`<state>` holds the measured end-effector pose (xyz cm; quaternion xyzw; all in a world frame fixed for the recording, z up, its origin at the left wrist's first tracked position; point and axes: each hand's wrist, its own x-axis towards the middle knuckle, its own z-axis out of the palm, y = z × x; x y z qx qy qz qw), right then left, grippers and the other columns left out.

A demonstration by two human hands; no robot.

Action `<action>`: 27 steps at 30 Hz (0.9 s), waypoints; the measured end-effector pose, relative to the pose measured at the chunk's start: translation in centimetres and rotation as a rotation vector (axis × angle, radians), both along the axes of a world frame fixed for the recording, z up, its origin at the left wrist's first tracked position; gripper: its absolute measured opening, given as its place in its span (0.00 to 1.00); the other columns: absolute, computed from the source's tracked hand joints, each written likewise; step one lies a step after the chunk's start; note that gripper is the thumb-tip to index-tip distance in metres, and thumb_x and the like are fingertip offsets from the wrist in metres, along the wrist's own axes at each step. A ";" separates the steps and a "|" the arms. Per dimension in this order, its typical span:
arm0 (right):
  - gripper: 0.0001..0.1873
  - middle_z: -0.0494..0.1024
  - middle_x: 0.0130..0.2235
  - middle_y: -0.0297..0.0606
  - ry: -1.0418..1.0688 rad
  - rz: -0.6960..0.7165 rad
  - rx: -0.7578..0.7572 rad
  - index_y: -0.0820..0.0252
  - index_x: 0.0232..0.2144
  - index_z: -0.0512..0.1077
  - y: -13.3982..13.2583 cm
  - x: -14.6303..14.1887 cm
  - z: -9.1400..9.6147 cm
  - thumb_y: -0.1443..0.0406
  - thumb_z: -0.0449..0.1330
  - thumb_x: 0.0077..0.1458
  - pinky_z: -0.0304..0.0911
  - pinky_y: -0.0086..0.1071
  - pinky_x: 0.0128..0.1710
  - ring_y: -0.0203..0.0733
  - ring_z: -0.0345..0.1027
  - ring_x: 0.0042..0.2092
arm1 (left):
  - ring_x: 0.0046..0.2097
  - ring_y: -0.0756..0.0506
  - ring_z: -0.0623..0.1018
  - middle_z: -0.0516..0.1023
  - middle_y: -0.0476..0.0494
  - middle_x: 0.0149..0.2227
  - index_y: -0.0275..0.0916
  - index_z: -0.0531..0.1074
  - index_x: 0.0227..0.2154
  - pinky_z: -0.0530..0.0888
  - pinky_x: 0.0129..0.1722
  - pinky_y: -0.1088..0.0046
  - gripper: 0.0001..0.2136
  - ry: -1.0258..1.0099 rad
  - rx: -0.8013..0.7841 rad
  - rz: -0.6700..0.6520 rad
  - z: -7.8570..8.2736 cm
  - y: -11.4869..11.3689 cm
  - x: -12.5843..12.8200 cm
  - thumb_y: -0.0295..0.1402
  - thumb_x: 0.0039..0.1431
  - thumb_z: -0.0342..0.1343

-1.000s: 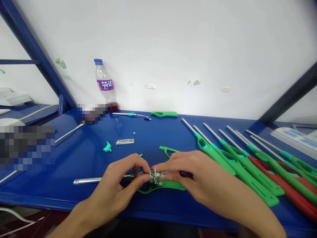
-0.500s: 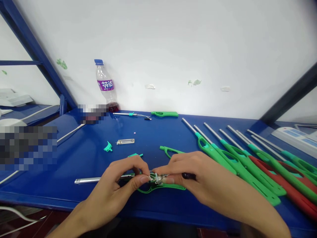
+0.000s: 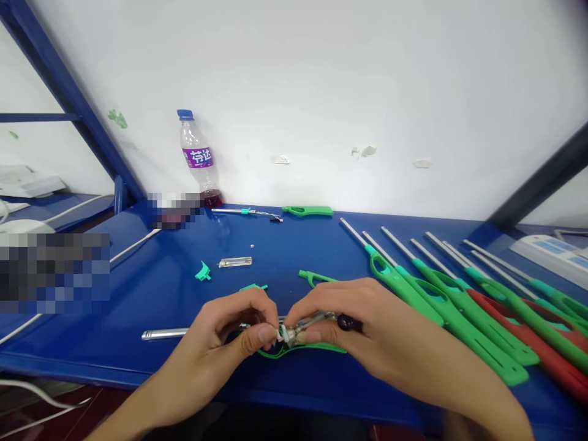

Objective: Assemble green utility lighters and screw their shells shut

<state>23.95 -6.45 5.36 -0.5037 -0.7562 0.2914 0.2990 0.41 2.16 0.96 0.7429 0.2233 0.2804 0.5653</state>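
My left hand (image 3: 229, 334) and my right hand (image 3: 349, 324) meet near the front edge of the blue table (image 3: 151, 282). Both pinch a small clear lighter insert (image 3: 305, 327) with white wire at its left end. Under it lies an open green lighter shell (image 3: 303, 350) with a silver tube (image 3: 165, 334) running left. My right fingers also cover a dark piece (image 3: 348, 322) at the insert's right end.
Several green and red long-nose lighters (image 3: 441, 300) lie in a row at the right. Loose parts lie farther back: a teal trigger (image 3: 202, 271), a clear insert (image 3: 235, 262), a green handle half (image 3: 315, 277), another green shell (image 3: 307, 211). A drink bottle (image 3: 198, 160) stands by the wall.
The hands stayed in place. The insert with its wire has been lowered closer to the green shell, and my fingers have closed tighter around it.
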 end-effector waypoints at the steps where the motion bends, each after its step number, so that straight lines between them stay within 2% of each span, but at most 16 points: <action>1: 0.10 0.87 0.45 0.20 0.005 0.001 0.005 0.48 0.47 0.82 0.1 0.0 0.0 0.69 0.64 0.72 0.64 0.23 0.46 0.31 0.80 0.45 | 0.33 0.51 0.72 0.75 0.53 0.32 0.42 0.78 0.35 0.69 0.34 0.79 0.10 -0.002 -0.010 -0.009 0.0 0.0 0.0 0.38 0.74 0.61; 9: 0.09 0.87 0.45 0.21 0.015 0.016 0.029 0.48 0.47 0.83 0.1 -0.1 -0.3 0.67 0.64 0.72 0.65 0.25 0.48 0.33 0.79 0.46 | 0.35 0.50 0.74 0.76 0.51 0.33 0.41 0.77 0.38 0.70 0.34 0.78 0.10 -0.038 -0.144 -0.101 -0.5 0.4 -0.5 0.41 0.75 0.61; 27: 0.11 0.87 0.45 0.21 0.027 0.024 0.038 0.48 0.47 0.82 0.3 -0.2 -0.5 0.70 0.64 0.71 0.64 0.24 0.48 0.32 0.79 0.46 | 0.36 0.50 0.74 0.76 0.51 0.33 0.42 0.76 0.38 0.69 0.36 0.76 0.10 -0.051 -0.170 -0.107 -0.5 0.3 -0.4 0.42 0.75 0.61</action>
